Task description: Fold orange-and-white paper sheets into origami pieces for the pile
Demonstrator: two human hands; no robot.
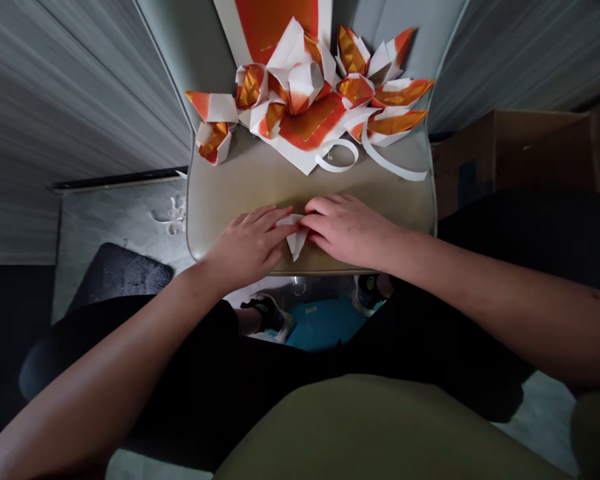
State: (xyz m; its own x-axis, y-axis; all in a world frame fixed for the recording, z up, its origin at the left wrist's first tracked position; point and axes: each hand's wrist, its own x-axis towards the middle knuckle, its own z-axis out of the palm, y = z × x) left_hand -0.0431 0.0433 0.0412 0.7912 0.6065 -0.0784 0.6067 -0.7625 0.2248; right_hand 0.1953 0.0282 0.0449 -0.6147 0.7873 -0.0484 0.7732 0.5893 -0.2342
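A small folded piece of white paper [295, 245] lies at the front of the chair seat [245, 180], between my two hands. My left hand [250, 243] presses its fingers onto the paper's left side. From the right, my right hand [347, 227] grips the paper's other edge with bent fingers. Both hands partly cover the paper, so its whole shape is hidden. Beyond them sit several folded paper pieces in white, orange and gold, such as a boat-shaped one [397, 125] and a cup-like one [213, 141].
Flat orange and white sheets [307, 160] lie under the folded pieces. A curled paper strip [337, 167] rests on the seat. Paper scraps [173, 217] are on the floor at left. A cardboard box [540, 153] stands at right, and a blue object [325, 323] is below the seat.
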